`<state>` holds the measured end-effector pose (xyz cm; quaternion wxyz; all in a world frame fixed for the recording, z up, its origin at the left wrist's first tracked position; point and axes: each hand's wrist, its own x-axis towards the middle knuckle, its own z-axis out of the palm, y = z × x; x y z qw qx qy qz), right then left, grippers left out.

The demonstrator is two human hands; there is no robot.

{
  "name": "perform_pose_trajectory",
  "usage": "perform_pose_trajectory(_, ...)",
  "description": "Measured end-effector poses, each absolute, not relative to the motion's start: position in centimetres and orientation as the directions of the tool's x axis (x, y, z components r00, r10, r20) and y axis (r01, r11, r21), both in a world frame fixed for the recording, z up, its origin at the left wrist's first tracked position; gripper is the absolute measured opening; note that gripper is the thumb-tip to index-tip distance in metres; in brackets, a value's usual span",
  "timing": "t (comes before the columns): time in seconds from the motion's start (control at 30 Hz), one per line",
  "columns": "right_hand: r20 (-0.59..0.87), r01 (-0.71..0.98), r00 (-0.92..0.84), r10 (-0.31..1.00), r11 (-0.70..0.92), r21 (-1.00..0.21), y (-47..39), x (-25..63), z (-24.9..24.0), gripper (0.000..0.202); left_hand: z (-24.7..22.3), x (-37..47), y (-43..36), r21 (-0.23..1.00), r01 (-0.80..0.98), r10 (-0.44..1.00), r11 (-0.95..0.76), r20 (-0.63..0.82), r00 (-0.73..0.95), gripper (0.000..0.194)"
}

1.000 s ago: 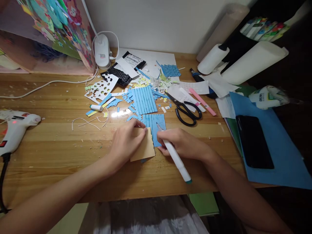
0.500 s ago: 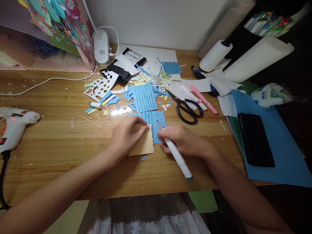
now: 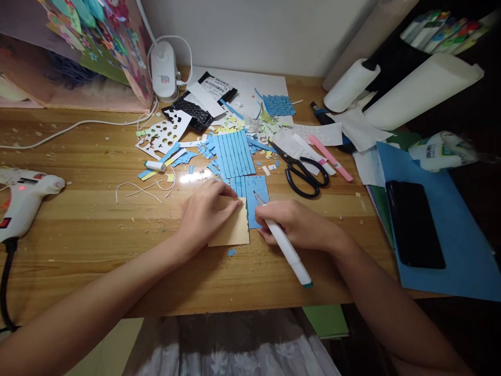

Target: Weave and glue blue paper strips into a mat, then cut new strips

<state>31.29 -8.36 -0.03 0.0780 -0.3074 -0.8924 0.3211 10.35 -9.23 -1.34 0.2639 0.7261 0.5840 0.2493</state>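
Note:
My right hand [image 3: 285,222] is closed around a white marker [image 3: 288,250] with a dark green end. The marker's tip is at the blue paper [image 3: 257,211], which has dark lines drawn on its left part. Held down by my left hand [image 3: 209,211], a cream card [image 3: 233,230] overlaps the left side of that paper. The thumb and bent fingers press near the card's top edge, and the fingertips are partly hidden. Just beyond lies another blue piece [image 3: 235,154] with dark lines across it.
Black-handled scissors [image 3: 301,172], a pink marker [image 3: 331,158] and paper scraps lie beyond my hands. A marker cap [image 3: 155,166] is near some white string. At the left is a glue gun [image 3: 29,201] with a red light; at the right a phone [image 3: 415,224] rests on blue sheets.
The view has shifted slightly. Both hands, the card and the marker keep nearly the same places on the desk.

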Motion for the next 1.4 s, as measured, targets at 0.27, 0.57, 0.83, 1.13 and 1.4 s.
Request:
perform_pose_trajectory(0.27,-0.059,0.497,-0.797,0.601,0.597,-0.629,-8.3,31.3,0.0,0.011,-1.5,10.3,-9.2,0.681,0.709,0.978,-0.184,0.055,0.201,0.011)
perform_pose_trajectory(0.57,-0.057,0.494,-0.796,0.602,0.593,-0.636,-8.3,31.4,0.1,0.011,-1.5,10.3,-9.2,0.688,0.7,0.975,-0.194,0.056,0.215,0.01)
perform_pose_trajectory(0.83,0.014,0.287,-0.45,0.893,0.159,-0.945,-8.3,30.2,-0.2,0.026,-1.2,10.4,-9.3,0.684,0.706,0.978,-0.182,0.051,0.202,0.011)
perform_pose_trajectory(1.13,0.007,0.271,-0.223,0.975,0.069,-0.96,-8.4,29.5,-2.0,0.026,-1.4,10.4,-9.3,0.688,0.698,0.975,-0.199,0.07,0.21,0.01)
perform_pose_trajectory(1.4,0.037,0.37,-0.267,0.963,0.137,-0.919,-8.3,28.9,-2.3,0.026,-1.3,10.4,-9.4,0.68,0.711,0.979,-0.177,0.048,0.197,0.011)
